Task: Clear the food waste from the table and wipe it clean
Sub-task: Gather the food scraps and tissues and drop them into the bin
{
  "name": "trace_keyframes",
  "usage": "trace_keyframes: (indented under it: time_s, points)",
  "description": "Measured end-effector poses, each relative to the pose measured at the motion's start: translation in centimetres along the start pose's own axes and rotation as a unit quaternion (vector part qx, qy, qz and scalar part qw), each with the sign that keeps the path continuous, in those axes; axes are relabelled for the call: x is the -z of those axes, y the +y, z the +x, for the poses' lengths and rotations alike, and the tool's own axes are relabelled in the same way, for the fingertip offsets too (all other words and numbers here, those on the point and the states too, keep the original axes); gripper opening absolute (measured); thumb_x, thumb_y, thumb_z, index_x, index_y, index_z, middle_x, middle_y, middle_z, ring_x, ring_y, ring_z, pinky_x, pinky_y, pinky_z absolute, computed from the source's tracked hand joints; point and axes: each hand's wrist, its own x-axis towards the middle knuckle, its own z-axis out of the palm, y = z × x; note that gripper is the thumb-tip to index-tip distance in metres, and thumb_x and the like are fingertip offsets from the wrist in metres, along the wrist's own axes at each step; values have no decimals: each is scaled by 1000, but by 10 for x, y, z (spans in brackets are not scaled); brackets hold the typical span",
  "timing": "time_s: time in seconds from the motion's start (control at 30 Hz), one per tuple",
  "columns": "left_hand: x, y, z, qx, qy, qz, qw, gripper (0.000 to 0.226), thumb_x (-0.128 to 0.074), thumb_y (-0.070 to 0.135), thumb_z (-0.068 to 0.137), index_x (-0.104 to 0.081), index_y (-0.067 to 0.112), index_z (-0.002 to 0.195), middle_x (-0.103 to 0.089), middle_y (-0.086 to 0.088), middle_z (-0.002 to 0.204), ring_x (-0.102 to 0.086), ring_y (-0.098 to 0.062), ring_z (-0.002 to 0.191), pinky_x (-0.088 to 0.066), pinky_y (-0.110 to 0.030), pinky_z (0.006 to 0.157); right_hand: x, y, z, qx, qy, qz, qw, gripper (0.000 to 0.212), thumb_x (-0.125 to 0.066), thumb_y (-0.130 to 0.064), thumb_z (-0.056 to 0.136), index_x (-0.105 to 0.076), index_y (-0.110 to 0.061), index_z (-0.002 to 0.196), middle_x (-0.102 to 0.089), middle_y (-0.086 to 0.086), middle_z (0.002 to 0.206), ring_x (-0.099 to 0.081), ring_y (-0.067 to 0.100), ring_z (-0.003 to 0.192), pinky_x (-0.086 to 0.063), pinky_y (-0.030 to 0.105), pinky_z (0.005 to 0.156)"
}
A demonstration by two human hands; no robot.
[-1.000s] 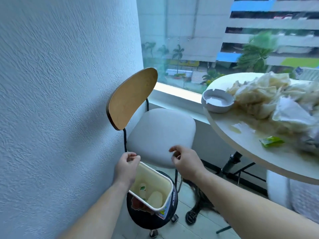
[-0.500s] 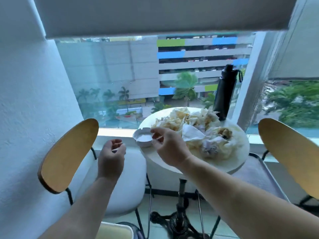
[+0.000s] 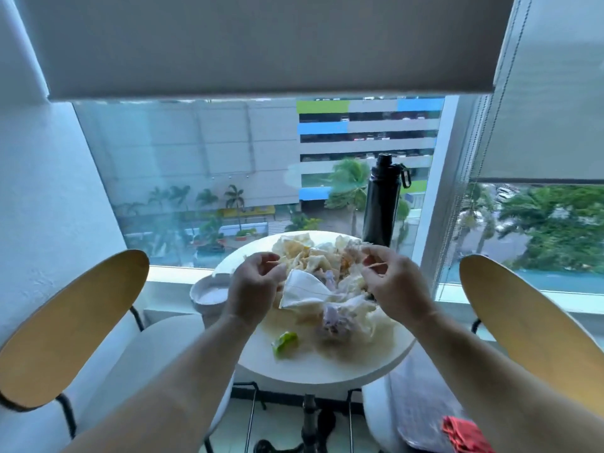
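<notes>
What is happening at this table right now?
A person works at the round table. The left hand and the right hand hover above the pile of crumpled napkins and scraps, each apparently pinching a thin stick. A lime wedge, an ashtray and wet stains lie on the table.

Both bare forearms reach in from the lower corners and converge over the bench (image 3: 327,367), the left arm from the lower left, the right arm from the lower right. The left hand (image 3: 256,284) hovers above the bench's left half with its back to the camera. Its fingers are curled, and thumb and forefinger pinch a thin stick (image 3: 273,262) at their tips. The right hand (image 3: 397,284) is level with it above the bench's right half, wrist bent slightly inward, fingers likewise curled, thumb and forefinger pinching a second thin stick (image 3: 376,265). The hands are apart, fingertips turned toward each other over the bench's middle.
</notes>
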Motion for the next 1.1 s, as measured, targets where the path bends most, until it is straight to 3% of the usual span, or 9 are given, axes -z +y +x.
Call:
trace_keyframes:
  time_s: [0.17,0.27,0.37,0.5,0.67,0.8,0.9,0.97,1.1]
  points:
    - [-27,2,-3,-95,-139,189,968,39,-65,26,72,-73,26,111,-75,8,111,-70,-11,108,-58,-39,103,0,30,6,-31,-20,29,999,32,-69,-10,94,-72,-18,125,-72,-10,93,-70,0,76,-53,9,64]
    - [-36,6,2,-145,-270,376,875,56,-71,22,74,-66,35,129,-63,14,137,-54,-7,131,-41,-34,120,-7,37,15,-41,-41,40,998,33,-72,-12,93,-71,-17,126,-71,-9,96,-71,11,87,-63,31,81]
    - [-41,-1,9,-207,-272,496,798,72,-70,17,75,-56,37,143,-53,17,151,-42,-8,142,-32,-34,126,-20,36,26,-40,-60,26,997,40,-76,-19,91,-70,-17,130,-71,-5,108,-67,13,99,-58,33,93]
    - [-36,-10,11,-219,-197,440,848,60,-63,9,81,-63,29,138,-63,11,140,-58,-13,123,-50,-25,107,-42,29,46,-18,-119,-29,992,50,-78,-28,88,-66,-20,136,-67,0,130,-61,17,121,-48,33,108]
    - [-23,-20,17,-249,-99,361,893,38,-61,11,84,-75,18,119,-74,1,117,-69,-19,100,-57,-30,90,-70,19,71,-37,-196,-148,969,74,-77,-47,83,-49,-33,150,-57,-3,145,-50,20,136,-45,37,111]
    - [-12,-19,22,-227,-88,254,936,27,-58,16,89,-83,22,97,-70,11,123,-62,8,109,-45,-10,101,-88,23,83,-53,-231,-208,949,76,-75,-40,79,-45,-40,149,-65,-5,134,-63,22,117,-56,36,93]
    - [-3,-22,29,-214,-82,258,939,24,-60,18,91,-83,25,92,-66,10,132,-56,9,118,-34,-2,103,-91,32,92,-44,-217,-233,947,49,-62,-15,86,-58,-41,127,-70,-2,108,-63,21,92,-53,32,75]
    - [0,-25,32,-223,-76,281,930,14,-68,15,93,-81,21,95,-66,8,129,-57,0,117,-34,-1,102,-88,37,98,-41,-214,-244,945,36,-60,-12,86,-64,-39,110,-69,-1,106,-59,21,90,-51,31,75]
    - [0,-25,36,-246,-63,327,910,23,-76,13,78,-69,18,99,-65,2,109,-61,-15,98,-50,-21,91,-83,44,101,-11,-234,-236,943,24,-64,-15,84,-56,-36,77,-61,-6,104,-61,20,96,-52,32,80]
